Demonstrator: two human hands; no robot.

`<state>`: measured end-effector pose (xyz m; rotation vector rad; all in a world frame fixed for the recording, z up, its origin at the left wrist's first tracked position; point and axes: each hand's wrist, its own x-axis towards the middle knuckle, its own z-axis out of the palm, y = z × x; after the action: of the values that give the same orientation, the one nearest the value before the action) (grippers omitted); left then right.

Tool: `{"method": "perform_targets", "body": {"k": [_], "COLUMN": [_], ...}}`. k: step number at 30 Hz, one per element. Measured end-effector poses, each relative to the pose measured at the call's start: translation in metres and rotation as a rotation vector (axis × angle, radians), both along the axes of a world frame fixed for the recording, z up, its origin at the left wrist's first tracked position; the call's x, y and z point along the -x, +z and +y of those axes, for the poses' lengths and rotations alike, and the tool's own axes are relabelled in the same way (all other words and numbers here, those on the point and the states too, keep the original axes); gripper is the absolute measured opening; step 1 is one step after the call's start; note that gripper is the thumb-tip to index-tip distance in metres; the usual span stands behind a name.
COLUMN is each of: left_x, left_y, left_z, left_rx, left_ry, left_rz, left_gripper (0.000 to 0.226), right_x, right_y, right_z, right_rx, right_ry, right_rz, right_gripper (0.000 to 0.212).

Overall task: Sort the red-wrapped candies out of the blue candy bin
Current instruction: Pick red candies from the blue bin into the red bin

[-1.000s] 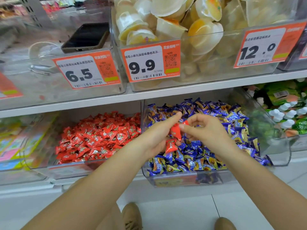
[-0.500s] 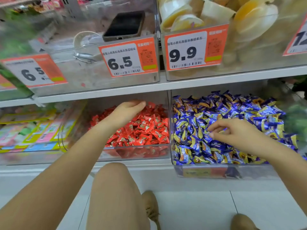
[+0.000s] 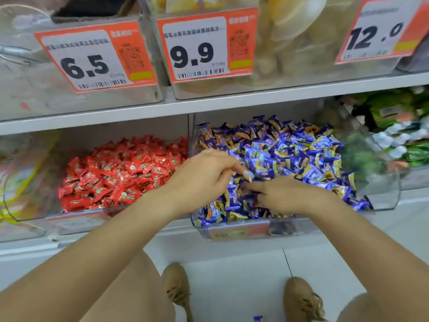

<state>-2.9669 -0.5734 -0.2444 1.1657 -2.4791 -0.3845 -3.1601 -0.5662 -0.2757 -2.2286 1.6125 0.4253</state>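
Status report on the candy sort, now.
Left hand pinching a blue candy. Right hand probing the blue candy bin. No red wrappers visible there.

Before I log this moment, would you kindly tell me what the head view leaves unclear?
- Any red-wrapped candy left in the clear plastic bin of blue-wrapped candies: the left hand and right hand cover its front.
- Left fingertips: motion-blurred; grip on a blue candy uncertain.
- Dark flat object in the top-left bin: cut off by the frame's top edge.

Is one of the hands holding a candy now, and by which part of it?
The left hand pinches a blue-wrapped candy at its fingertips, by one end. The right hand holds nothing visible; its fingers rest among the blue candies.
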Motion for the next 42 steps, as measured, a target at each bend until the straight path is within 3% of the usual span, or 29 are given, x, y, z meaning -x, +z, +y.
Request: {"method": "perform_targets", "body": {"k": [3, 8, 11, 14, 16, 19, 22, 26, 28, 31, 36, 39, 42], "left_x": [0.008, 0.042, 0.064, 0.078, 0.08, 0.072, 0.062, 0.032, 0.007, -0.04, -0.084, -0.079, -0.059], "left_y": [-0.004, -0.023, -0.031, -0.04, -0.043, -0.042, -0.031, 0.007, 0.024, 0.036, 0.02, 0.012, 0.013], "left_z": [-0.005, -0.012, -0.015, -0.017, -0.02, -0.023, -0.021, -0.013, -0.001, 0.013, 0.003, 0.014, 0.029], "left_rx": [-0.079, -0.222, -0.172, -0.111, -0.142, -0.202, -0.26, -0.428, -0.373, -0.145, -0.081, 0.005, 0.144], "left_ry": [-0.053, -0.179, -0.159, -0.132, -0.083, -0.031, 0.017, 0.158, 0.268, 0.511, 0.752, 0.663, 0.435], "left_rz": [-0.184, -0.53, -0.639, -0.764, -0.707, -0.512, -0.367, 0.09, 0.289, 0.509, 0.431, 0.433, 0.317], "left_gripper": [0.037, 0.044, 0.025, 0.045, 0.037, 0.009, 0.008, 0.009, 0.008, 0.015, 0.007, 0.01, 0.011], "right_x": [0.018, 0.046, 0.048, 0.053, 0.055, 0.056, 0.057, 0.056, 0.053, 0.045, 0.043, 0.054, 0.066], "right_y": [0.014, 0.032, 0.031, 0.03, 0.028, 0.027, 0.03, 0.036, 0.036, 0.034, 0.034, 0.038, 0.041], "right_z": [-0.005, -0.008, -0.003, 0.002, 0.005, 0.007, 0.01, 0.014, 0.016, 0.021, 0.026, 0.028, 0.029], "right_rx": [0.108, 0.057, 0.081, 0.084, 0.091, 0.097, 0.108, 0.183, 0.234, 0.236, 0.224, 0.297, 0.314], "right_ry": [-0.106, -0.203, -0.183, -0.182, -0.183, -0.182, -0.191, -0.216, -0.213, -0.185, -0.2, -0.258, -0.296], "right_rz": [-0.008, -0.173, -0.17, -0.149, -0.148, -0.186, -0.211, -0.261, -0.263, -0.261, -0.339, -0.381, -0.285], "right_gripper": [0.058, 0.05, 0.046, 0.043, 0.042, 0.042, 0.038, 0.034, 0.032, 0.026, 0.015, 0.014, 0.012]}}
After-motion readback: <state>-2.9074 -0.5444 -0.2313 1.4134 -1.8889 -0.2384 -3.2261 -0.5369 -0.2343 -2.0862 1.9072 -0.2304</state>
